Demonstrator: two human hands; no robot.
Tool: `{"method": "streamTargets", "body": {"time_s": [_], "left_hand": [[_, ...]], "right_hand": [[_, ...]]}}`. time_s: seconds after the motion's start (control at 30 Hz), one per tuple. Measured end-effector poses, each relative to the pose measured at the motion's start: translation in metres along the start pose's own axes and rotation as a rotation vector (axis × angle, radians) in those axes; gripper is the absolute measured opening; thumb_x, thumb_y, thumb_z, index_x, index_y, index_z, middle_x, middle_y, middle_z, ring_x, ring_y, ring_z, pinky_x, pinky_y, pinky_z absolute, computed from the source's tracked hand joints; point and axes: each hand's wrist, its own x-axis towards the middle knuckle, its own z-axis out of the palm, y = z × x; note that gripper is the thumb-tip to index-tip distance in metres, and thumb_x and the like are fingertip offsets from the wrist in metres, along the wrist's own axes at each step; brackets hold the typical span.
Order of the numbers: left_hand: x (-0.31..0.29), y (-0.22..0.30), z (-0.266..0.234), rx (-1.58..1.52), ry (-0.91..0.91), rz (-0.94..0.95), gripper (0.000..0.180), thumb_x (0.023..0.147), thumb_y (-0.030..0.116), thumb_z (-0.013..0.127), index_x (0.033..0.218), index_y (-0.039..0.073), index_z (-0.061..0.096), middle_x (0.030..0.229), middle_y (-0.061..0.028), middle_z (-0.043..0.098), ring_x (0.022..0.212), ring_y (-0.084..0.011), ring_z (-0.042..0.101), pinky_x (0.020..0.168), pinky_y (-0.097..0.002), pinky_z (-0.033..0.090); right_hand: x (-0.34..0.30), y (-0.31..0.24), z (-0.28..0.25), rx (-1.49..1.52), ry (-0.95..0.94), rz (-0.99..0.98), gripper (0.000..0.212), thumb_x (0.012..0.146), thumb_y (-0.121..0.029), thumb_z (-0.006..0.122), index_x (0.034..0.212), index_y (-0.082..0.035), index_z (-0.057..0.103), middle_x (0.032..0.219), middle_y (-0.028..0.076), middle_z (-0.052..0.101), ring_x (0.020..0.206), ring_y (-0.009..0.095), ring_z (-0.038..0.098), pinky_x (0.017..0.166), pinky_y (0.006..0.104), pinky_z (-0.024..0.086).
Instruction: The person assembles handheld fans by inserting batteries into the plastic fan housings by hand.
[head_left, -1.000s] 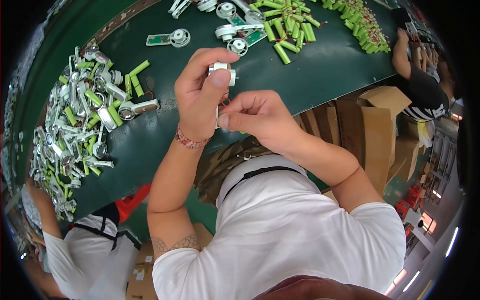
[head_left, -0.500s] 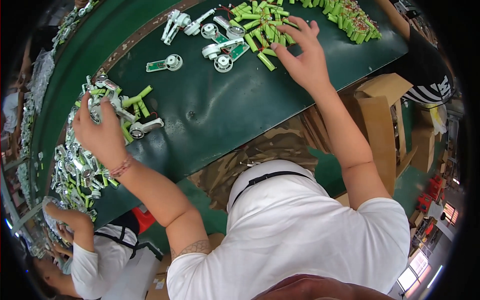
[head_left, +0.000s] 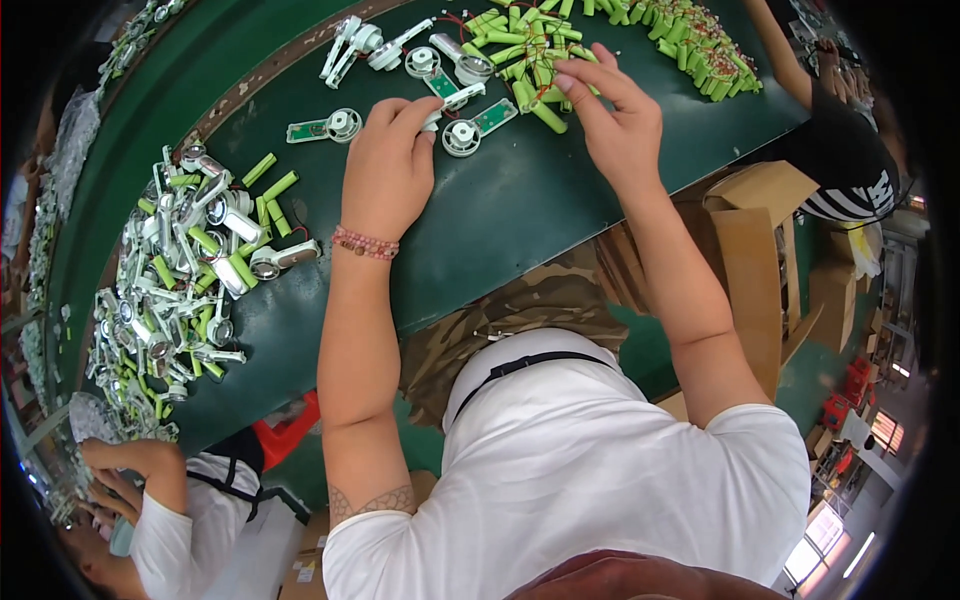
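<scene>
My left hand (head_left: 385, 165) is closed on a white plastic fan part (head_left: 462, 96) with a long arm; its round end is mostly behind my fingers. Right beside it lie fan parts with green circuit boards (head_left: 495, 117), and another such part (head_left: 325, 128) sits to the left. My right hand (head_left: 622, 125) pinches thin red wires at the near edge of a heap of green battery cells (head_left: 510, 45). One green cell (head_left: 548, 116) lies just below those fingertips. The exact grip point is partly hidden.
A large pile of white fan parts mixed with green cells (head_left: 165, 290) covers the table's left end. More cells stand in rows (head_left: 705, 65) at the far right. An open cardboard box (head_left: 745, 260) is at my right. Co-workers (head_left: 190, 500) sit on either side.
My left hand has moved right from the pile to the middle fan parts and taken hold of one. My right hand's spread fingers have closed into a pinch on the wires.
</scene>
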Motion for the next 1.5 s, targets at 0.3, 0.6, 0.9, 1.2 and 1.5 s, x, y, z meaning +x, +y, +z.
{"method": "streamTargets", "body": {"time_s": [0.3,0.6,0.9,1.2,1.5], "left_hand": [[0.002,0.008,-0.024,-0.429,0.475,-0.195,0.022,0.088,0.010,0.064,0.109,0.003,0.064,0.106,-0.0074,0.056,0.078,-0.0115,0.059,0.063,-0.0224,0.050],[0.001,0.001,-0.036,-1.198,0.412,-0.448,0.034,0.100,0.027,0.039,0.105,0.000,0.060,0.084,-0.0086,0.066,0.067,-0.0080,0.055,0.055,-0.0217,0.039],[-0.007,0.031,-0.014,-1.090,0.075,-0.461,0.017,0.083,0.010,0.073,0.093,0.001,0.065,0.080,-0.0044,0.065,0.066,-0.0081,0.060,0.058,-0.0225,0.047],[-0.007,0.029,-0.010,-0.895,0.101,-0.280,0.010,0.084,0.008,0.069,0.089,-0.001,0.070,0.079,-0.0013,0.066,0.071,-0.0050,0.059,0.062,-0.0212,0.048],[-0.007,0.031,-0.012,-1.154,0.093,-0.548,0.012,0.082,0.009,0.066,0.087,-0.002,0.068,0.077,-0.0065,0.067,0.062,-0.0086,0.058,0.055,-0.0217,0.046]], "right_hand": [[-0.003,-0.013,-0.003,-0.183,-0.173,0.132,0.018,0.083,-0.012,0.070,0.099,-0.002,0.070,0.082,0.007,0.070,0.080,0.016,0.066,0.101,0.0348,0.045],[0.002,-0.015,0.000,0.014,-0.093,0.112,0.014,0.085,-0.010,0.069,0.096,-0.001,0.070,0.089,0.006,0.070,0.095,0.016,0.063,0.103,0.0361,0.042],[-0.009,-0.054,0.028,0.563,-0.138,0.310,0.015,0.090,-0.002,0.064,0.103,0.003,0.067,0.105,0.010,0.066,0.101,0.015,0.059,0.091,0.0278,0.045],[-0.017,-0.056,0.040,0.717,-0.251,0.425,0.019,0.088,0.000,0.065,0.106,0.005,0.065,0.102,0.010,0.067,0.100,0.016,0.062,0.088,0.0278,0.050],[-0.017,-0.063,0.059,0.071,-0.134,-0.198,0.018,0.075,0.000,0.074,0.091,0.000,0.068,0.081,0.008,0.069,0.073,0.020,0.069,0.096,0.0400,0.050]]}}
